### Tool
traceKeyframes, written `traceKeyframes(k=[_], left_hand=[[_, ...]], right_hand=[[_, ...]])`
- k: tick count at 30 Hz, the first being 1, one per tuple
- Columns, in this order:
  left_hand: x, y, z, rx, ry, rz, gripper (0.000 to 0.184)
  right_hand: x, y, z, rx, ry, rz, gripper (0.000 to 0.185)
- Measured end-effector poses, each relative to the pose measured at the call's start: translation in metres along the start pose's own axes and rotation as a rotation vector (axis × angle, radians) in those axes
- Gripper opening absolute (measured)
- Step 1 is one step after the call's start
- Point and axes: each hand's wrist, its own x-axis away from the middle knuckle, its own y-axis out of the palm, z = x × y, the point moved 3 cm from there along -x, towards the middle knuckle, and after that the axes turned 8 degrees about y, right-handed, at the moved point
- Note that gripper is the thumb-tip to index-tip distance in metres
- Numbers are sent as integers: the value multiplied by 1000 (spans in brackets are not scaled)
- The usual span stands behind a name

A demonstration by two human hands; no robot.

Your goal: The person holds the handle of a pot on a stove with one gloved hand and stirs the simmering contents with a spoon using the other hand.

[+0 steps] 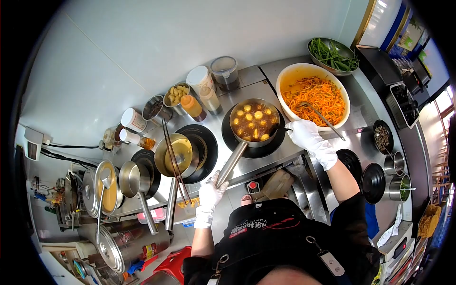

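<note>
Saucepan of silver metal [258, 144], brown liquid [244, 129] and yellow pieces [258, 115] inside, on round black burner [261, 153]. My white-gloved left hand [212, 193] clamps its handle [233, 161]; white-gloved right hand [304, 135] near rim, closure: cannot tell. Adjacent round white bowl [280, 88]: orange shreds [323, 94], metal utensil [327, 122].

A round, silver-coloured metal saucepan [256, 143] sits level over a black circular burner plate [227, 135], its long straight handle angled toward the person; pale yellow rounded pieces [258, 115] dot the glossy brown liquid [244, 126] inside.
</note>
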Motion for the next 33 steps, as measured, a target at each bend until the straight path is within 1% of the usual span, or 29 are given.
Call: traceKeyframes(k=[2,4,7,8,11,17,19,20,21,24,29,31,33], left_hand=[[0,0,1,10,6,5,58],[0,-1,1,3,13,-1,58],[-1,-2,2,-8,18,-3,59],[-1,-2,2,-12,19,-2,59],[0,-4,4,-28,9,-12,58],[-2,-4,4,-15,33,9,56],[-1,-3,4,-15,34,11,56],[-1,-3,3,-15,32,15,56],[-2,-4,4,-18,32,15,56],[-1,-4,4,-23,-4,-30,56],[-1,-1,0,7,31,16,58],[-1,-3,3,-10,16,-4,58],[-2,-5,4,-26,-3,-21,59]], right_hand=[[-5,7,2,-12,8,-24,20],[-10,20,2,-33,60,-184,21],[-13,38,2,-91,101,-235,22],[-14,53,7,-125,96,-243,23],[-2,66,0,-245,147,-262,28],[14,107,-16,-367,-15,-70,30],[16,111,-30,-421,11,-44,30],[13,115,-34,-385,81,-140,32],[9,119,-39,-387,80,-140,32],[-2,127,-53,-370,97,-42,32],[-27,135,-61,-330,122,9,32],[-34,134,-59,-429,166,4,31],[-36,126,-53,-523,160,-10,31]])
